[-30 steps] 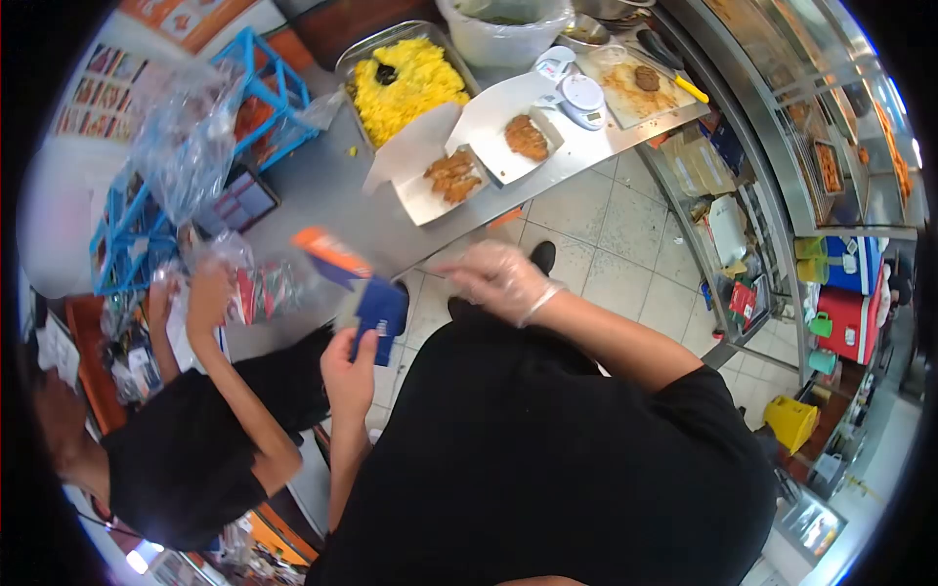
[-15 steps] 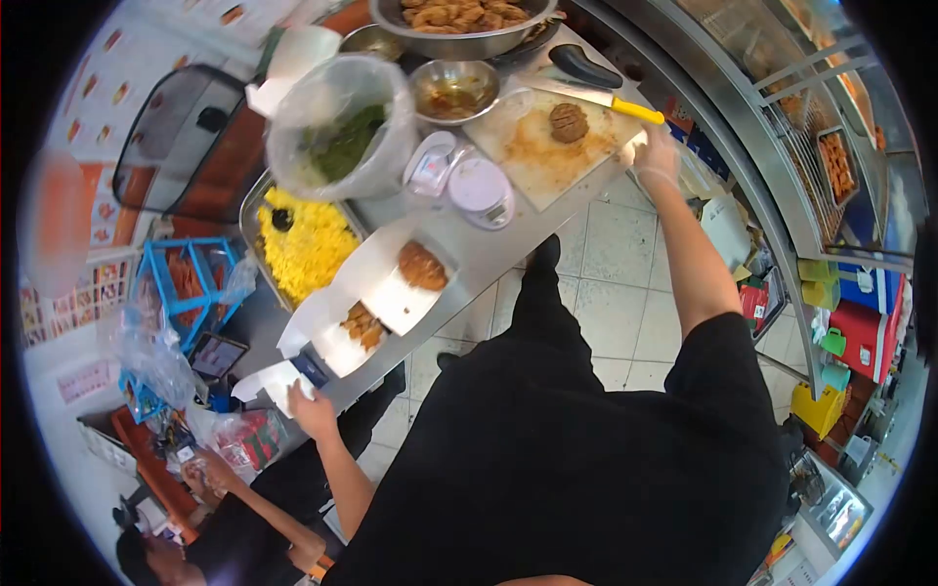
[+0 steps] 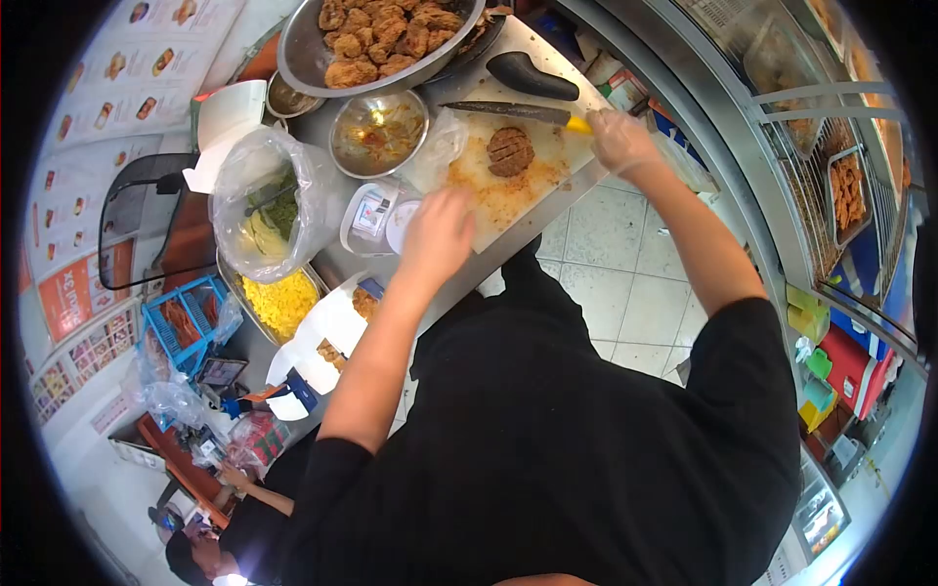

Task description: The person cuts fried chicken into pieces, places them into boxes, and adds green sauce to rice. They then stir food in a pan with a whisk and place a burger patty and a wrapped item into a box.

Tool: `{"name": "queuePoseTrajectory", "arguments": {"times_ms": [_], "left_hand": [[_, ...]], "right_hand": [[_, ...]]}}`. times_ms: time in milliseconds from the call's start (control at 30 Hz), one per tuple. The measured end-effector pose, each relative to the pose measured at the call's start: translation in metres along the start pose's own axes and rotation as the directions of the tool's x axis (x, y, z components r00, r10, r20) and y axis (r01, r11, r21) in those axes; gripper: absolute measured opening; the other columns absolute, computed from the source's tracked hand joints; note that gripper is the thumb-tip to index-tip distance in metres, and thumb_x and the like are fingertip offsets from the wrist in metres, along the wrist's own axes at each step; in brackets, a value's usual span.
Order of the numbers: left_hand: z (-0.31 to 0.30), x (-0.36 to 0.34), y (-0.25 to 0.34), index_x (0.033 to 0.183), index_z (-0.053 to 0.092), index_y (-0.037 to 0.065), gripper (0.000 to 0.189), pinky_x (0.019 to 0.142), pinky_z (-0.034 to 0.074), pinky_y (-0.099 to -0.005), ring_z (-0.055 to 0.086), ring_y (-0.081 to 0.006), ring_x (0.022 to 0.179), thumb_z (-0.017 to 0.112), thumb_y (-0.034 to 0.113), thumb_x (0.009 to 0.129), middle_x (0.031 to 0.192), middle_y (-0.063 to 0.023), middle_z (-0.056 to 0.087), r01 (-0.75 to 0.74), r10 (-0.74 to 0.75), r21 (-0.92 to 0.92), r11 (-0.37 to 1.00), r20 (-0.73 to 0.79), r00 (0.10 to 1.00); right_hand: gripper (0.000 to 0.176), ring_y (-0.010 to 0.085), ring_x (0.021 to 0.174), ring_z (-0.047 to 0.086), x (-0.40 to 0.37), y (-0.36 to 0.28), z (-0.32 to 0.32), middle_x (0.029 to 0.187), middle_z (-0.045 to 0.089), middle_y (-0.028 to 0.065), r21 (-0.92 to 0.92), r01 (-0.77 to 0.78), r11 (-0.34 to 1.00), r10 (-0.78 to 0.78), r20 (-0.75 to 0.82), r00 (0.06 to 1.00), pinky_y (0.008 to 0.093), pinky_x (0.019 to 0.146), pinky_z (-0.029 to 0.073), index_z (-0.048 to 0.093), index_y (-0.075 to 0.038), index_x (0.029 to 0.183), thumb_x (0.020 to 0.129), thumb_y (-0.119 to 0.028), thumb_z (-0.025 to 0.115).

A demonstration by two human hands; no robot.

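Observation:
My right hand (image 3: 620, 142), in a clear glove, is closed around the yellow handle of a knife (image 3: 508, 111). The blade lies along the far side of a white cutting board (image 3: 515, 195). A round, scored fried patty (image 3: 510, 151) sits on the board just below the blade, among crumbs. My bare left hand (image 3: 437, 237) hovers over the board's near left corner, beside a small white scale (image 3: 376, 215), with its fingers apart and nothing in it.
A large metal bowl of fried chicken (image 3: 391, 34), a small sauce bowl (image 3: 376, 132) and a black-handled tool (image 3: 532, 76) stand behind the board. To the left are a bag of greens (image 3: 269, 205), a yellow rice tray (image 3: 278, 303) and open white boxes (image 3: 332, 327). A co-worker (image 3: 234, 527) is at lower left.
The view swung right along the counter. My right hand moved from the board's edge onto the knife handle. My left hand left the white boxes and came up to the cutting board.

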State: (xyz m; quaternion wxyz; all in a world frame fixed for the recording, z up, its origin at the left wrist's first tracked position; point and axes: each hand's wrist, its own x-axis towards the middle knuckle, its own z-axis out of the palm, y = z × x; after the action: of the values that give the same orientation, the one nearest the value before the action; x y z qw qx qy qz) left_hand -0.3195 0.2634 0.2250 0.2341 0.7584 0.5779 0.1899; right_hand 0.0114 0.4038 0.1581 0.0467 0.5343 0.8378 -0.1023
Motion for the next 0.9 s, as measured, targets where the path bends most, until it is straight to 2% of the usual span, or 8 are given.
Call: {"name": "queuePoseTrajectory", "arguments": {"times_ms": [67,133,300,367,533,600,833,900], "left_hand": [[0.04,0.031,-0.005,0.133,0.056,0.003,0.051,0.098,0.048,-0.0464,0.056,-0.0395,0.119,0.07,0.01,0.085,0.128,-0.0194,0.058,0.027,-0.025,-0.036,0.999,0.057,0.998],[0.068,0.058,-0.019,0.142,0.047,0.006,0.065,0.102,0.046,-0.0474,0.052,-0.0425,0.123,0.073,0.014,0.083,0.135,-0.0222,0.051,0.079,-0.08,0.048,0.996,0.022,0.997],[0.077,0.098,-0.021,0.148,0.041,0.009,0.08,0.105,0.044,-0.0466,0.048,-0.0433,0.126,0.078,0.016,0.078,0.136,-0.0224,0.047,0.155,-0.176,0.119,0.981,0.193,0.965],[0.082,0.105,-0.023,0.149,0.041,0.009,0.083,0.106,0.044,-0.0461,0.049,-0.0423,0.127,0.08,0.017,0.076,0.135,-0.0214,0.048,0.11,-0.147,0.171,0.979,0.217,0.965],[0.089,0.114,-0.029,0.147,0.043,0.008,0.085,0.107,0.044,-0.0432,0.049,-0.0394,0.128,0.083,0.017,0.073,0.136,-0.0193,0.048,0.134,-0.168,0.136,0.982,0.285,0.944],[0.09,0.111,-0.031,0.147,0.043,0.007,0.084,0.108,0.043,-0.043,0.048,-0.0388,0.129,0.082,0.016,0.073,0.137,-0.0191,0.047,0.151,-0.165,0.071,0.986,0.287,0.944],[0.087,0.099,-0.026,0.14,0.048,0.005,0.079,0.107,0.043,-0.0405,0.05,-0.0391,0.126,0.084,0.02,0.071,0.135,-0.02,0.048,0.144,-0.106,-0.187,0.972,0.199,0.974],[0.075,0.092,-0.018,0.139,0.049,0.006,0.079,0.107,0.043,-0.0416,0.05,-0.0388,0.126,0.084,0.023,0.07,0.135,-0.0199,0.048,0.121,-0.088,-0.193,0.974,0.17,0.981]], "right_hand": [[0.027,0.0391,0.096,0.068,-0.041,-0.015,-0.007,0.103,0.069,0.0237,0.117,-0.097,0.988,0.105,-0.064,0.992,0.0488,0.08,0.056,0.06,-0.006,0.114,0.096,-0.024,0.054],[0.032,0.0409,0.088,0.069,-0.078,-0.036,0.001,0.097,0.07,0.0243,0.274,-0.375,0.886,0.362,0.098,0.927,0.0506,0.077,0.055,0.063,-0.007,0.11,0.098,-0.036,0.056],[0.039,0.0387,0.08,0.07,-0.158,-0.074,0.058,0.087,0.071,0.0212,0.562,-0.52,0.643,0.49,0.219,0.844,0.0501,0.072,0.052,0.066,-0.006,0.109,0.101,-0.042,0.054],[0.039,0.0321,0.073,0.069,-0.168,-0.086,0.074,0.079,0.07,0.0169,0.713,-0.624,0.321,0.543,0.401,0.738,0.0452,0.067,0.05,0.067,-0.006,0.108,0.102,-0.04,0.052],[0.04,0.019,0.062,0.061,-0.174,-0.088,0.092,0.067,0.063,0.0072,0.749,-0.64,0.175,0.503,0.49,0.712,0.0362,0.061,0.047,0.068,-0.005,0.106,0.103,-0.042,0.051],[0.041,0.014,0.057,0.055,-0.174,-0.086,0.1,0.063,0.058,0.0035,0.81,-0.585,-0.046,0.376,0.557,0.741,0.0332,0.055,0.044,0.068,-0.005,0.102,0.103,-0.042,0.051],[0.036,0.0106,0.047,0.046,-0.176,-0.107,0.088,0.062,0.055,0.0019,0.799,-0.584,-0.144,0.246,0.6,0.761,0.0289,0.043,0.037,0.064,-0.008,0.106,0.103,-0.042,0.052],[0.037,0.011,0.047,0.047,-0.187,-0.108,0.084,0.062,0.054,0.0018,0.814,-0.576,-0.079,0.269,0.574,0.774,0.0292,0.044,0.037,0.065,-0.007,0.1,0.103,-0.041,0.051]]}}
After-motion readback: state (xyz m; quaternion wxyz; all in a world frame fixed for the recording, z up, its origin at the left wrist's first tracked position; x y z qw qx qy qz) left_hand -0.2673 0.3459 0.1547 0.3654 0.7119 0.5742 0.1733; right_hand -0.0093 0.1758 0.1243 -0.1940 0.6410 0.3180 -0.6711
